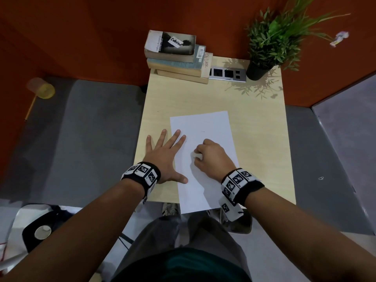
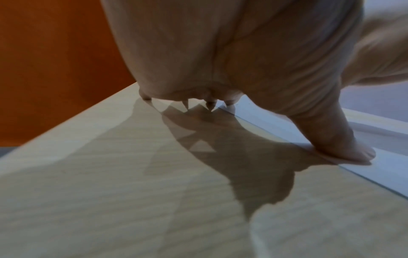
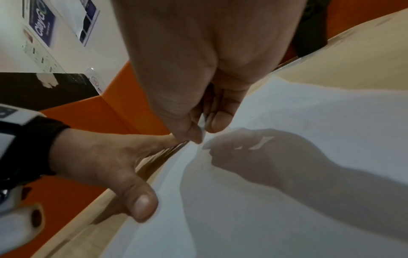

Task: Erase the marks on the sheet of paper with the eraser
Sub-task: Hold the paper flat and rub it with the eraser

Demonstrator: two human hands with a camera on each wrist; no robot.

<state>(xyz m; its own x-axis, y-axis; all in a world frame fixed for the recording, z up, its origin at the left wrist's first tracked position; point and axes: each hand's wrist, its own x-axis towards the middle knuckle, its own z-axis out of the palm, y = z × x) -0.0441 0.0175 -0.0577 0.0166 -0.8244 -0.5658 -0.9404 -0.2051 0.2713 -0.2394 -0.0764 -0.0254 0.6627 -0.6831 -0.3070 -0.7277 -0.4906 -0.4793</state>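
A white sheet of paper (image 1: 211, 129) lies lengthwise on the light wooden table (image 1: 162, 102), its near end hanging over the front edge. My right hand (image 1: 211, 157) rests on the middle of the sheet and pinches a small white eraser (image 1: 197, 156) between thumb and fingers; the eraser (image 3: 203, 128) shows as a thin white sliver in the right wrist view. My left hand (image 1: 164, 155) lies flat with spread fingers on the sheet's left edge, thumb (image 2: 353, 150) pressing the paper (image 2: 386, 167). A short faint mark (image 1: 202, 131) sits above my right hand.
A stack of books (image 1: 177, 55) stands at the table's back edge, with a socket panel (image 1: 227, 73) and a potted green plant (image 1: 270, 43) to its right. Orange walls enclose the back and left. Grey floor lies on both sides.
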